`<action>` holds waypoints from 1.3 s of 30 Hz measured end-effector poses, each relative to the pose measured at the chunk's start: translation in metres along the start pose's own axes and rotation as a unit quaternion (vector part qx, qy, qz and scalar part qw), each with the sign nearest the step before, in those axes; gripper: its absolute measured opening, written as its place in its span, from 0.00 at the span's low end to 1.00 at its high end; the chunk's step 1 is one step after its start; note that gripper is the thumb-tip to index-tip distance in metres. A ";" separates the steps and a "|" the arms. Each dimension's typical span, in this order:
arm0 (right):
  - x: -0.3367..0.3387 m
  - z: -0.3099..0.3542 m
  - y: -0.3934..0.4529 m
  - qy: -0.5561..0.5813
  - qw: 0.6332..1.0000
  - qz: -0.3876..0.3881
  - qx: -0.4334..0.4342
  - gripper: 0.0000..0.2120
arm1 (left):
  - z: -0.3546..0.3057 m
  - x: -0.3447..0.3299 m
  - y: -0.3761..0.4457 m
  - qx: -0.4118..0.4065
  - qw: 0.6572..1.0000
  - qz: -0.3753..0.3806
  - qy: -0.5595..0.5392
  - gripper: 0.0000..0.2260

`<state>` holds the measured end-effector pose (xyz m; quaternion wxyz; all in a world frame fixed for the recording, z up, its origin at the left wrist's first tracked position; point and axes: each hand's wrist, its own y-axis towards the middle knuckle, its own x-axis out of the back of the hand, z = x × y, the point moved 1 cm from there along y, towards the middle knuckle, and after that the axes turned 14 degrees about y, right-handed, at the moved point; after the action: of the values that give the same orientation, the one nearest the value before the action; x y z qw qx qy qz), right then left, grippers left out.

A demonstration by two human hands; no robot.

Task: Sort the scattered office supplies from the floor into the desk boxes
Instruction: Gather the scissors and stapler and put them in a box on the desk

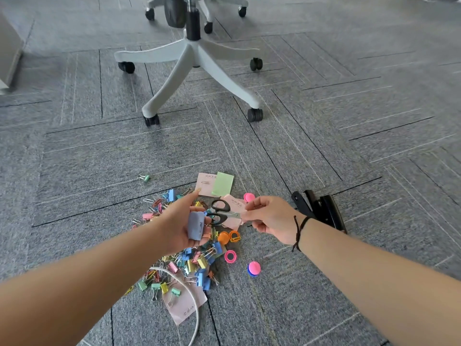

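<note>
Head view: a person's right hand [270,219] pinches black-handled scissors [220,212] by the closed silver blades above a heap of pastel binder clips [192,265] on grey carpet [99,151]. Left hand [183,224], its grip loosely curled, cradles a small blue-grey object [195,225] too blurred to identify. Both forearms run off the frame's lower edge. A black stapler [320,208] lies behind the right wrist, partly hidden.

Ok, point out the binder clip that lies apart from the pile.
The green binder clip, alone on the carpet up and left of the binder clip pile, toward the office chair. The other clips all lie heaped together.
</note>
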<state>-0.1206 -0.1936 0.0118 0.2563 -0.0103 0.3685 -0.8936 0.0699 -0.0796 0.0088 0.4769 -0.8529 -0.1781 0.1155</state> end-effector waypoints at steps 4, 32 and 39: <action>-0.001 -0.001 0.000 0.064 0.998 -0.013 -0.013 0.10 | 0.003 -0.006 0.000 0.017 1.000 0.005 0.008 0.19; 0.176 0.001 -0.007 -0.403 0.849 -0.340 0.022 0.41 | 0.000 -0.057 0.007 -0.034 0.996 0.078 0.031 0.09; 0.173 -0.009 0.004 -0.318 0.905 -0.281 0.025 0.11 | 0.002 -0.057 0.015 -0.016 0.996 0.083 0.023 0.10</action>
<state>-0.2713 -0.2706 -0.0272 0.0983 -0.3902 0.2272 -0.8868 0.0205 -0.1086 -0.0034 0.4560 -0.8746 -0.0976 0.1325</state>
